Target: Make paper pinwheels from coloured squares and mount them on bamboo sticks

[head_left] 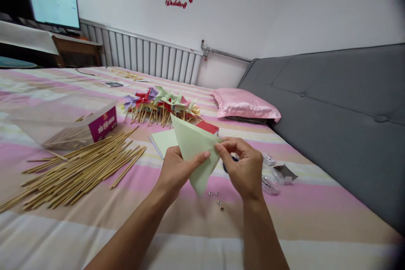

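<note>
A pale green sheet of paper (193, 137), folded into a triangle, is held above the bed between both hands. My left hand (179, 168) grips its lower left side, thumb on the near face and the other fingers behind it. At the right corner, my right hand (242, 162) pinches the paper between thumb and fingertips. Behind it lie a stack of light green paper (165, 140) and some red paper (208, 127), both partly hidden. Several small metal pieces (217, 194) rest on the sheet just below the folded paper.
Many wooden sticks (85, 168) lie spread at left beside a clear plastic box (72, 114). Several paper pinwheels (161, 101) are piled farther back. Round clear containers (271, 183) sit at right. A pink pillow (245, 103) leans near the grey headboard (325, 93).
</note>
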`<move>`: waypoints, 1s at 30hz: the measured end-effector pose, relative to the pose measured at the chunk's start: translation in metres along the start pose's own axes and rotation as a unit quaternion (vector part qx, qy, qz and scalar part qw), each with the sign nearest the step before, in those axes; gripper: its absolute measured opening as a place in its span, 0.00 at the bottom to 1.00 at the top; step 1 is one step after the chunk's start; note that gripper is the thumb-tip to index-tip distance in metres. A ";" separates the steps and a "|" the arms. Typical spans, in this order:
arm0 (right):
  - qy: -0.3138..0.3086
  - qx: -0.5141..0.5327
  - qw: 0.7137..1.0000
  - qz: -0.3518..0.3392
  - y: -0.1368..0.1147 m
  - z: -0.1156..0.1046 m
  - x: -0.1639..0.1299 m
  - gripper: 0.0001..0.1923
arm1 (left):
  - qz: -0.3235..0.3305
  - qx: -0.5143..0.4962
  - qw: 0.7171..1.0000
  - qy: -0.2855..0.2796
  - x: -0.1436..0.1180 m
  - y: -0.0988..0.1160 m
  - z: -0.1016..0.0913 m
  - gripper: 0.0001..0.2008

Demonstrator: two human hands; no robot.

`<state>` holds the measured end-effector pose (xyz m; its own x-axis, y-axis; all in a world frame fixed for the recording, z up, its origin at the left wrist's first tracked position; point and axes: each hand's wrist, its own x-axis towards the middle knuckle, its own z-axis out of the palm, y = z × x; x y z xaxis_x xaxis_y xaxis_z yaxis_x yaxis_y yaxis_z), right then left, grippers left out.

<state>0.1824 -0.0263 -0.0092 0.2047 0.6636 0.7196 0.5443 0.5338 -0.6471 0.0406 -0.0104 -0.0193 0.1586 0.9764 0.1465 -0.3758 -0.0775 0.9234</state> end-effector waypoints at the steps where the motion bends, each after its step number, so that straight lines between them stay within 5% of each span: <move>1: -0.002 0.001 1.000 0.008 0.000 0.000 0.000 0.05 | 0.002 -0.001 1.000 0.001 0.000 0.000 0.000 0.14; 18: -0.016 0.077 0.996 0.044 -0.001 0.007 -0.003 0.07 | 0.000 -0.009 1.000 0.025 0.001 0.001 -0.001 0.14; 25: -0.186 0.157 0.960 0.138 -0.003 0.015 -0.008 0.16 | 0.026 -0.070 0.995 0.073 0.008 -0.010 -0.002 0.16; 30: -0.191 0.122 0.963 0.145 0.005 0.019 -0.011 0.09 | 0.021 -0.055 0.997 0.056 0.008 -0.007 -0.004 0.19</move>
<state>0.1679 -0.0210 -0.0250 -0.0203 0.9228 0.3848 0.2915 0.3736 -0.8806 0.0411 -0.0011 -0.0261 0.0396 0.9898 0.1370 -0.4794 -0.1015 0.8717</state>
